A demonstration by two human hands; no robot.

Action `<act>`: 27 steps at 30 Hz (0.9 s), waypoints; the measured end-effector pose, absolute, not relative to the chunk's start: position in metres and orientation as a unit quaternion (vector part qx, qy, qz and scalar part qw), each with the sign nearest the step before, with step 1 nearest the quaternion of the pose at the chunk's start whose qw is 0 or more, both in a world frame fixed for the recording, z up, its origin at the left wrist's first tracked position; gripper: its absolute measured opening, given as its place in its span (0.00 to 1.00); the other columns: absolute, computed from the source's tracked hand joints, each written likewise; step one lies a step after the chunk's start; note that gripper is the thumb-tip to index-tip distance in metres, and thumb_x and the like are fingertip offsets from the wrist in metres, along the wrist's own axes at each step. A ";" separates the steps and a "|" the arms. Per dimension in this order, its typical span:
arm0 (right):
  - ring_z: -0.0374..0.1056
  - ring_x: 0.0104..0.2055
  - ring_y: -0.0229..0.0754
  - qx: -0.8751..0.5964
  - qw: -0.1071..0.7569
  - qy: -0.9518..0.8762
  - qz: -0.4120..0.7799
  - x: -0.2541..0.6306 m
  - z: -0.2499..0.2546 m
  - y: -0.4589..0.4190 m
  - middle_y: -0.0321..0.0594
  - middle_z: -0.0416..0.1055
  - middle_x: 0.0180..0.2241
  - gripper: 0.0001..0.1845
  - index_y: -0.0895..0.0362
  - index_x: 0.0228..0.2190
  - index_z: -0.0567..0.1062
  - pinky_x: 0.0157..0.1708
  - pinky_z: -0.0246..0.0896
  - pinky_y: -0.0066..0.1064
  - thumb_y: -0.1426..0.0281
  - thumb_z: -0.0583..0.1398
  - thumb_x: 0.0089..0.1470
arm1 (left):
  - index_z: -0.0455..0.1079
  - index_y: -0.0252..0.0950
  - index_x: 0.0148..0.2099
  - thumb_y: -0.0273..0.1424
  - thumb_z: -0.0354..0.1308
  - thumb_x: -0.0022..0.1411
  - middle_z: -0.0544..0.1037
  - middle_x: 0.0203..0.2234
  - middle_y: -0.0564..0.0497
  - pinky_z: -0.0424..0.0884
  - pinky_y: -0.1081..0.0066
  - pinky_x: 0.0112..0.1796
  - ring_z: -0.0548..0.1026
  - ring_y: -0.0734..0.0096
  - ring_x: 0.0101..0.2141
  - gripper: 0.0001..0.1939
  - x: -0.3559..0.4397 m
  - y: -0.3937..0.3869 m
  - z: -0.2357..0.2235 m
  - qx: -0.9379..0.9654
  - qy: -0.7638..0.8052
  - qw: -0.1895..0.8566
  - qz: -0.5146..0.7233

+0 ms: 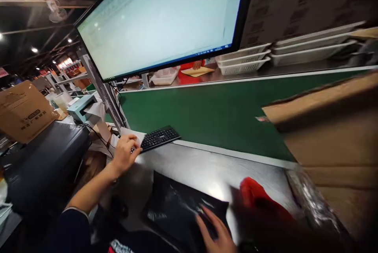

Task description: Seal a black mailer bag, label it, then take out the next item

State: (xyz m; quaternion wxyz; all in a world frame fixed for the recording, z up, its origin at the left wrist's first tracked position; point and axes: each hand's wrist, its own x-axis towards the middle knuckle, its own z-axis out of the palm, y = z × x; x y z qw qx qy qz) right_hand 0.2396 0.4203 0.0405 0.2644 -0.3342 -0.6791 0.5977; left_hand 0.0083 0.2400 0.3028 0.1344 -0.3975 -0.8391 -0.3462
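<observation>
Black plastic: the bag (174,205) lies on the steel table (206,172), directly before the person. From my remote post I find the right hand (217,234) loosely open, fingers spread over the bag, apparently resting rather than gripping. The left hand (125,154) is half curled beside the keyboard (161,137); I cannot tell whether it holds anything. Progress, in my judgement: bag laid out, handling under way. Whether it is filled or closed, and so what remains, I cannot establish.
</observation>
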 end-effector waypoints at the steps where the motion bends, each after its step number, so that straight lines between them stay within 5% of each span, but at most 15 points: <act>1: 0.75 0.57 0.66 -0.317 0.245 -0.649 0.647 0.232 0.052 0.413 0.50 0.79 0.54 0.38 0.48 0.48 0.82 0.55 0.75 0.58 0.37 0.66 0.43 | 0.75 0.42 0.33 0.34 0.67 0.62 0.81 0.47 0.43 0.72 0.55 0.56 0.77 0.54 0.51 0.05 0.032 0.243 0.289 -0.410 -0.811 0.066 -0.412; 4: 0.75 0.56 0.61 -0.258 0.186 -0.525 0.790 0.217 0.085 0.393 0.53 0.78 0.55 0.41 0.51 0.50 0.80 0.53 0.76 0.52 0.36 0.67 0.43 | 0.72 0.40 0.31 0.43 0.69 0.60 0.82 0.43 0.44 0.75 0.61 0.46 0.79 0.59 0.43 0.15 0.090 0.242 0.248 -0.342 -0.718 -0.149 -0.587; 7: 0.76 0.41 0.50 -0.275 0.169 -0.447 0.834 0.227 0.100 0.377 0.46 0.81 0.40 0.32 0.53 0.38 0.82 0.43 0.75 0.41 0.43 0.74 0.39 | 0.67 0.39 0.28 0.51 0.72 0.53 0.83 0.39 0.45 0.72 0.67 0.36 0.77 0.66 0.34 0.24 0.121 0.229 0.202 -0.182 -0.651 -0.257 -0.691; 10: 0.69 0.31 0.42 -0.335 0.158 -0.438 0.819 0.256 0.091 0.362 0.39 0.76 0.28 0.29 0.56 0.28 0.80 0.35 0.69 0.35 0.46 0.76 0.34 | 0.65 0.39 0.29 0.52 0.72 0.49 0.83 0.38 0.47 0.70 0.69 0.32 0.76 0.69 0.32 0.26 0.134 0.208 0.150 -0.077 -0.644 -0.291 -0.703; 16: 0.68 0.30 0.45 -0.410 0.129 -0.565 0.705 0.291 0.049 0.348 0.41 0.76 0.26 0.27 0.56 0.27 0.78 0.34 0.65 0.38 0.44 0.70 0.39 | 0.62 0.42 0.31 0.44 0.73 0.45 0.75 0.21 0.57 0.66 0.71 0.29 0.73 0.71 0.24 0.23 0.143 0.183 0.064 -0.023 -0.712 -0.270 -0.648; 21: 0.71 0.46 0.53 -0.391 0.163 -0.760 0.493 0.263 0.039 0.390 0.49 0.77 0.38 0.17 0.56 0.28 0.77 0.51 0.66 0.45 0.54 0.62 0.55 | 0.65 0.43 0.40 0.37 0.68 0.50 0.80 0.25 0.54 0.71 0.68 0.33 0.78 0.67 0.27 0.17 0.132 0.218 0.041 -0.071 -0.745 -0.208 -0.630; 27: 0.59 0.64 0.61 -0.423 0.099 -0.843 0.317 0.221 0.024 0.424 0.60 0.64 0.64 0.15 0.60 0.39 0.80 0.62 0.57 0.51 0.61 0.60 0.63 | 0.67 0.40 0.41 0.29 0.62 0.59 0.81 0.29 0.52 0.74 0.67 0.40 0.78 0.69 0.29 0.08 0.118 0.270 0.019 -0.118 -0.822 -0.128 -0.542</act>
